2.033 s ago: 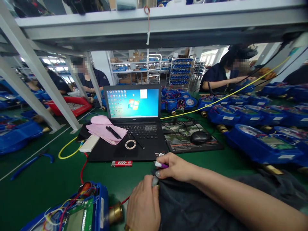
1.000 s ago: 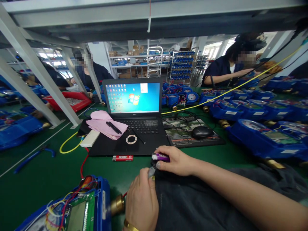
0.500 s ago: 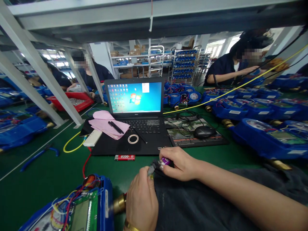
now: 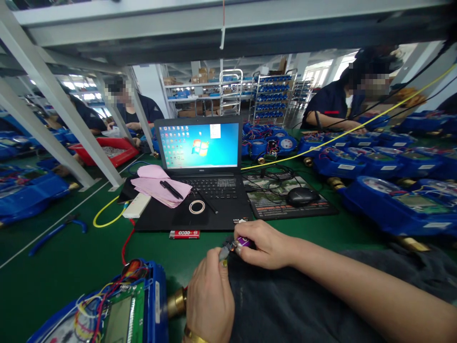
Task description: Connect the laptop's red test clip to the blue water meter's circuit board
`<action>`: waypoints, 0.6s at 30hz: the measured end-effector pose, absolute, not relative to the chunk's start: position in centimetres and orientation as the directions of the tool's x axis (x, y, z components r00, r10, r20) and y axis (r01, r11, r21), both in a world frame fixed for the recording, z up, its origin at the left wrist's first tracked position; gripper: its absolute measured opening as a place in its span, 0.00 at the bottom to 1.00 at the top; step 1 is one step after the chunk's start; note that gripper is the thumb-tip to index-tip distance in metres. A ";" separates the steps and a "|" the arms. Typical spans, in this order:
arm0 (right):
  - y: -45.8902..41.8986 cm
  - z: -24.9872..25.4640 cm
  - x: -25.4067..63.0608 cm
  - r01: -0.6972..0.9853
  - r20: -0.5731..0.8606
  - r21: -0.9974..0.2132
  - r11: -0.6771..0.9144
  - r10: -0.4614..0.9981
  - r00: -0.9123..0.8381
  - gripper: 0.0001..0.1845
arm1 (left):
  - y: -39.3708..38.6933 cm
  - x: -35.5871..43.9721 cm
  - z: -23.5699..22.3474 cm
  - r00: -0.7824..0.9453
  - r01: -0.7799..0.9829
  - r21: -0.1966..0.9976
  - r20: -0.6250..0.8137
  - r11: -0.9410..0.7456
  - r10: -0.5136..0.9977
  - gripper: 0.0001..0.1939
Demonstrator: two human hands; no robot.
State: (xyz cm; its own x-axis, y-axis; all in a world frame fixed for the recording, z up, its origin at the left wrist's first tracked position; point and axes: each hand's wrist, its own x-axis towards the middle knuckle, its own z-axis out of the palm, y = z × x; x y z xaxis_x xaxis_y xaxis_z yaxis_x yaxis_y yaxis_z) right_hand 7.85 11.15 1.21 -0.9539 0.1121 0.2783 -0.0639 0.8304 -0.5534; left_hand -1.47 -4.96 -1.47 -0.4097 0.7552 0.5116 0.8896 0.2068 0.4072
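My right hand (image 4: 263, 244) is closed around a purple lighter (image 4: 245, 242), its metal top pointing left. A small orange glow shows at the lighter's tip. My left hand (image 4: 210, 290) is closed, pinching a short grey piece (image 4: 224, 251) that looks like a cable end or sleeve; the rest of it is hidden by the fingers. Its tip meets the glow, just left of the lighter. Close by on the left lies an open blue meter (image 4: 157, 300) with a circuit board, a display and loose wires; its brass fitting (image 4: 176, 303) reaches toward my left wrist.
A laptop (image 4: 217, 221) stands ahead, with a pink cloth (image 4: 160, 190), pens and a ring on it. A small red-and-silver item (image 4: 184, 234) lies before it. To the right are a mouse (image 4: 303, 196) and several blue meters (image 4: 403, 205). Pliers (image 4: 57, 233) lie left. Co-workers sit beyond.
An orange glow now shows at the lighter's tip. My right hand has shifted slightly left; my left hand stays nearly still. The co-worker at right has lowered a hand.
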 end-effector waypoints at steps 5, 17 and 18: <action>11.0 1.2 7.7 -0.039 0.266 -0.575 0.818 0.142 -0.953 0.05 | -5.0 -1.5 -1.5 -0.417 0.882 0.420 0.487 0.213 0.767 0.12; 12.1 1.1 7.4 0.301 -0.028 -0.657 0.691 0.376 -0.926 0.05 | -5.2 -1.8 -2.9 -0.426 0.880 0.362 0.314 0.308 0.849 0.10; 12.1 1.0 7.4 0.285 -0.026 -0.677 0.678 0.365 -0.930 0.05 | -5.2 -1.8 -3.0 -0.425 0.880 0.359 0.303 0.311 0.853 0.10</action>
State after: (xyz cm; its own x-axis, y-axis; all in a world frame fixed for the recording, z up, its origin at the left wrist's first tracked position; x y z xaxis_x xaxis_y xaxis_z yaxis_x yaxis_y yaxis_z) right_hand 7.38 12.13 1.03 -0.9305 0.3655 -0.0260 0.2853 0.6780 -0.6774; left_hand -1.79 -5.16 -2.97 -0.4251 0.8528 0.3034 0.8800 0.3110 0.3590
